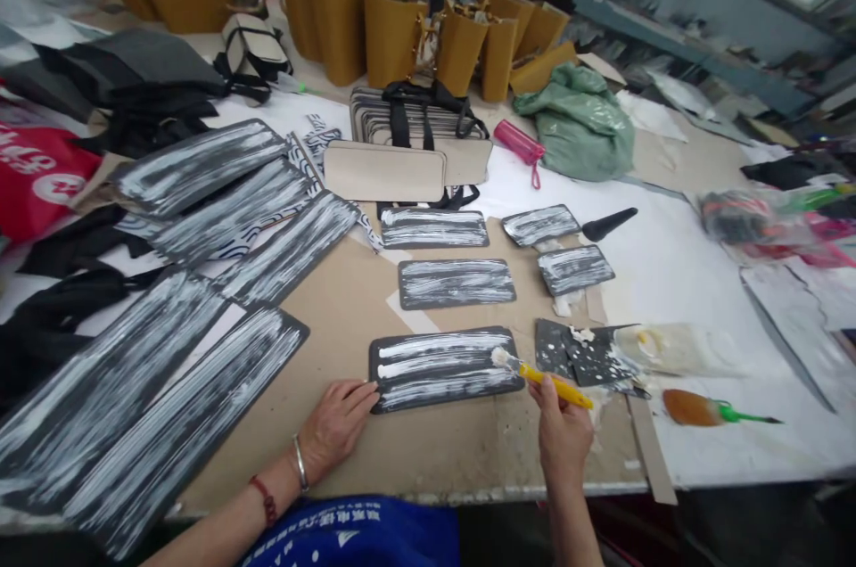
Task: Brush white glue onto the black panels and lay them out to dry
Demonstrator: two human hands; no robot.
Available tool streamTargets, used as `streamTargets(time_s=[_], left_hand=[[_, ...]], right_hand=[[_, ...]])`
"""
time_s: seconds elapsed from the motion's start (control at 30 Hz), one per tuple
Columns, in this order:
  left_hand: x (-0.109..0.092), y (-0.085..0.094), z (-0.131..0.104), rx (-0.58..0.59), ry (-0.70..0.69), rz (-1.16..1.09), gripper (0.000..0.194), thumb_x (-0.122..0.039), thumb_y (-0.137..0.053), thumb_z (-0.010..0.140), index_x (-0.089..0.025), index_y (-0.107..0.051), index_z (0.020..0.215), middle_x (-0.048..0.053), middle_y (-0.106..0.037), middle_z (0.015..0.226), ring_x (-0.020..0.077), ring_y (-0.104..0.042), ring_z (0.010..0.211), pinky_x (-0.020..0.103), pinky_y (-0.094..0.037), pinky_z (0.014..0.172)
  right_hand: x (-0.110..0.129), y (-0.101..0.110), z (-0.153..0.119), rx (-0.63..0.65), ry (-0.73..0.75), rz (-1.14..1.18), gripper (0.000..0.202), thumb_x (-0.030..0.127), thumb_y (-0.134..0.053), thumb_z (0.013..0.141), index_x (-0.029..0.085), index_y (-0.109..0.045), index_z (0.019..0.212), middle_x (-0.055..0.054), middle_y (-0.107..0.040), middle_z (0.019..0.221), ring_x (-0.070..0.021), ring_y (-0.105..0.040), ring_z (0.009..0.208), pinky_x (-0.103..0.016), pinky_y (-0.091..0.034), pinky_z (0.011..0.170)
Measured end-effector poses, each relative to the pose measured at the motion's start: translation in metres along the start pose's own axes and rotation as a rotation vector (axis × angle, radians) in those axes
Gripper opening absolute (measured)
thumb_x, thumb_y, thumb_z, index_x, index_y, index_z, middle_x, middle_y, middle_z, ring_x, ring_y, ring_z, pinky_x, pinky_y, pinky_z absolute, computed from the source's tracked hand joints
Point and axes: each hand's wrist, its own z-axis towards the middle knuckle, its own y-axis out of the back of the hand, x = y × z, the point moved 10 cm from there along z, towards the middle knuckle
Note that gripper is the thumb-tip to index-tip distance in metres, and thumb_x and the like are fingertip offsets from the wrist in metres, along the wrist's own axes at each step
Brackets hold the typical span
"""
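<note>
My right hand (563, 433) grips a yellow-handled brush (556, 386), its white-loaded bristles touching the right part of a dark rectangular panel (445, 369). White streaks run lengthwise over that panel. At its left edge lies my left hand (340, 424), palm down with fingers stretched out, the fingertips on the panel's lower left corner. Just behind are more streaked dark panels, a middle one (457, 283) and a farther one (434, 228). Two smaller streaked pieces (575, 268) rest to the right. Right of the brush, a dark scrap (568, 351) is spotted with white paste.
Large streaked panels (187, 424) overlap on the left. Beige panels (384, 171), a pink pouch (518, 142) and a green plastic bag (581, 126) lie farther back, before tan bag bodies (391, 32). An amber glue bottle (692, 407) lies at right. Another person's hands show at the top.
</note>
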Motion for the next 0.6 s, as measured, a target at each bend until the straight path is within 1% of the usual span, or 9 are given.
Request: streamTargets(time_s=[0.07,0.1,0.13,0.2,0.3,0.37,0.4,0.5,0.6], left_hand=[[-0.002,-0.002,0.001,0.012,0.02,0.013,0.028,-0.007,-0.041,0.081,-0.015,-0.056,0.103,0.007,-0.062,0.103,0.0196,-0.051,0.094,0.036,-0.045,0.082],[-0.002,-0.003,0.001,0.017,0.038,0.019,0.028,-0.008,-0.041,0.081,-0.016,-0.056,0.103,0.008,-0.061,0.103,0.0196,-0.051,0.095,0.036,-0.045,0.083],[-0.002,-0.004,0.001,0.018,0.062,0.024,0.027,-0.008,-0.041,0.081,-0.016,-0.056,0.102,0.008,-0.061,0.103,0.0196,-0.051,0.096,0.036,-0.045,0.084],[-0.002,-0.005,0.001,0.005,0.113,0.03,0.026,-0.009,-0.04,0.082,-0.016,-0.056,0.102,0.009,-0.059,0.103,0.0195,-0.051,0.097,0.036,-0.045,0.085],[-0.003,-0.004,0.001,-0.03,0.158,0.016,0.023,-0.012,-0.04,0.084,-0.015,-0.056,0.1,0.01,-0.058,0.101,0.0193,-0.052,0.095,0.035,-0.047,0.083],[-0.003,-0.003,0.001,-0.05,0.175,-0.006,0.022,-0.014,-0.04,0.084,-0.016,-0.056,0.1,0.009,-0.058,0.099,0.0191,-0.053,0.093,0.034,-0.048,0.082],[-0.002,-0.003,0.001,-0.057,0.183,-0.022,0.021,-0.015,-0.041,0.084,-0.016,-0.056,0.099,0.009,-0.058,0.099,0.0189,-0.054,0.093,0.034,-0.049,0.081],[0.001,-0.001,0.001,-0.077,0.233,-0.09,0.021,-0.015,-0.042,0.084,-0.016,-0.054,0.1,0.009,-0.057,0.098,0.0185,-0.054,0.092,0.033,-0.049,0.082],[0.01,-0.002,0.0,-0.076,0.386,-0.199,0.024,-0.016,-0.039,0.085,-0.017,-0.051,0.107,0.009,-0.056,0.099,0.0183,-0.055,0.093,0.034,-0.05,0.083]], right_hand=[[0.006,0.015,0.01,-0.051,0.079,-0.168,0.048,0.055,-0.049,0.076,0.013,-0.063,0.093,-0.011,-0.068,0.08,-0.0257,-0.063,0.082,-0.041,-0.047,0.078],[0.011,0.017,0.011,-0.058,0.136,-0.235,0.048,0.055,-0.046,0.077,0.013,-0.063,0.094,-0.011,-0.067,0.084,-0.0257,-0.062,0.083,-0.04,-0.046,0.079],[0.018,0.015,0.01,-0.053,0.204,-0.277,0.048,0.055,-0.044,0.078,0.014,-0.063,0.094,-0.012,-0.067,0.088,-0.0254,-0.062,0.084,-0.04,-0.046,0.079],[0.033,0.004,0.0,-0.012,0.346,-0.312,0.046,0.053,-0.042,0.081,0.014,-0.063,0.092,-0.013,-0.066,0.091,-0.0243,-0.061,0.085,-0.039,-0.046,0.079],[0.049,-0.015,-0.024,0.092,0.497,-0.264,0.038,0.047,-0.044,0.082,0.016,-0.063,0.092,-0.012,-0.066,0.091,-0.0219,-0.061,0.086,-0.036,-0.047,0.079],[0.054,-0.02,-0.036,0.144,0.526,-0.233,0.032,0.043,-0.046,0.083,0.018,-0.063,0.093,-0.01,-0.067,0.091,-0.0206,-0.062,0.086,-0.035,-0.048,0.079],[0.056,-0.018,-0.038,0.149,0.527,-0.229,0.031,0.042,-0.046,0.083,0.018,-0.063,0.094,-0.009,-0.067,0.092,-0.0204,-0.062,0.086,-0.035,-0.048,0.079],[0.061,-0.002,-0.037,0.074,0.5,-0.252,0.033,0.044,-0.047,0.082,0.018,-0.063,0.093,-0.009,-0.067,0.092,-0.0212,-0.063,0.083,-0.034,-0.049,0.076],[0.059,0.009,-0.031,0.011,0.398,-0.239,0.04,0.053,-0.047,0.078,0.018,-0.065,0.089,-0.01,-0.067,0.091,-0.0237,-0.063,0.083,-0.036,-0.049,0.076]])
